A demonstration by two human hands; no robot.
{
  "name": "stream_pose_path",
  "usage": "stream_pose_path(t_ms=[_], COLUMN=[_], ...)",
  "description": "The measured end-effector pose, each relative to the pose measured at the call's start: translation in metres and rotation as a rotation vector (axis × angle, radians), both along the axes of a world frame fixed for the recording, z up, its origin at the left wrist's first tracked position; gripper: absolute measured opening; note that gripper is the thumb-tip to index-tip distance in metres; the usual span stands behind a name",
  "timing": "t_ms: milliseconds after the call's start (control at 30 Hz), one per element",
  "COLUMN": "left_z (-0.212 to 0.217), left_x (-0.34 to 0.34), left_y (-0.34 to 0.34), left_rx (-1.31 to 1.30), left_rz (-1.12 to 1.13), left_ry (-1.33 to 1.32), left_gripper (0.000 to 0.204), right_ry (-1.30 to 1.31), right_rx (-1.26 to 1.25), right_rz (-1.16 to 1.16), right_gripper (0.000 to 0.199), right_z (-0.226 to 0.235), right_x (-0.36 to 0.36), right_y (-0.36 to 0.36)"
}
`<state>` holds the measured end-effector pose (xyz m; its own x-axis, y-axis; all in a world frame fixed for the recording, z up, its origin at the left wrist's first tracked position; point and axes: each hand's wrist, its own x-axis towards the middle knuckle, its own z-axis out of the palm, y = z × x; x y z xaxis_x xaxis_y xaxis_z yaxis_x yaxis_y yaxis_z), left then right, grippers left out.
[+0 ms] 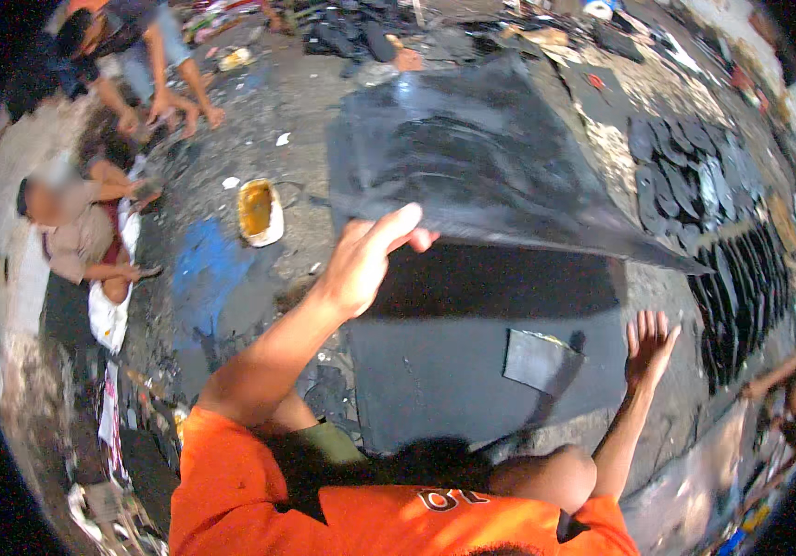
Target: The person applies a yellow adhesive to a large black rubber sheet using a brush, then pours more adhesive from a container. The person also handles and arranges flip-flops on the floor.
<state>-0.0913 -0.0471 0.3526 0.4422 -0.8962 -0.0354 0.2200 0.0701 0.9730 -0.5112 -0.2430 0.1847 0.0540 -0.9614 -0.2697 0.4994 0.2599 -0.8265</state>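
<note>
One glossy black sheet (472,153), near edge gripped and raised by left hand (361,267), above flat dark sheet (435,380) on floor (300,120). Right hand (648,350) open, empty, by flat dark sheet's right edge, contact unclear. Grey piece (537,361) on top.

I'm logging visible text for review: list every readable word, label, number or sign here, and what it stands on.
Orange shirt: dark, pale-edged printed characters, left uncopied.
Pink-and-white strip at lower left: any marks too blurred to read.
Raised black sheet: no lettering visible.
</note>
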Motion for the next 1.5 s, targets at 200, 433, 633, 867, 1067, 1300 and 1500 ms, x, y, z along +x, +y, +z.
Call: stream_pose_path(t_ms=[200,433,633,867,1067,1300,1500], left_z=[0.011,0.091,0.225,0.372,0.400,0.414,0.479], left_x=[0.015,0.029,0.046,0.075,0.131,0.234,0.291], left_y=[0.043,0.008,0.003,-0.055,-0.100,-0.121,-0.181], left_rx=[0.318,0.573,0.573,0.381,0.180,0.178,0.043], left_rz=[0.077,0.080,0.357,0.368,0.505,0.610,0.514], left_ry=[-0.214,-0.078,-0.013,0.064,0.157,0.272,0.213], left_gripper=[0.036,0.034,0.028,0.021,0.027,0.020,0.017], right_ry=[0.184,0.468,0.424,0.183,0.269,0.321,0.388], right_rx=[0.157,0.381,0.457,0.565,0.481,0.302,0.169], right_rz=[-0.004,-0.114,-0.094,-0.252,-0.199,-0.164,-0.251], right_gripper=[0.067,0.008,0.007,0.010,0.015,0.010,0.014], right_z=[0.049,0.052,0.179,0.341,0.427,0.511,0.606], right_x=[0.039,0.012,0.041,0.086,0.140,0.247,0.304], right_y=[-0.044,-0.073,-0.075,-0.124,-0.186,-0.242,-0.321])
